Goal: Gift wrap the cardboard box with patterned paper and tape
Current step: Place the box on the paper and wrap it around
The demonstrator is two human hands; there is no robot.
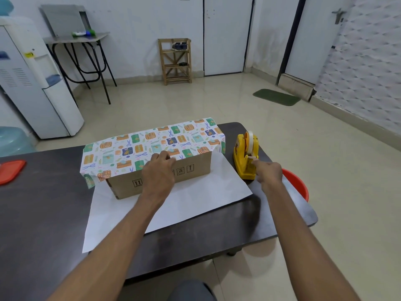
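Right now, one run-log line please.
left hand: holds patterned paper on cardboard box | right hand: at tape dispenser | box front: uncovered

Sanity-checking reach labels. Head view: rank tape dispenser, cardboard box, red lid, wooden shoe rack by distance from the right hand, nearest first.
1. Tape dispenser, at the right hand fingertips, right end of the table.
2. Cardboard box, left of it, mid-table.
3. Red lid, far left table edge.
4. Wooden shoe rack, by the far wall.

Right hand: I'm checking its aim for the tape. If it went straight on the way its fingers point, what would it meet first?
The yellow tape dispenser, at its cutter end. The right hand reaches toward it and looks almost on it; contact is unclear.
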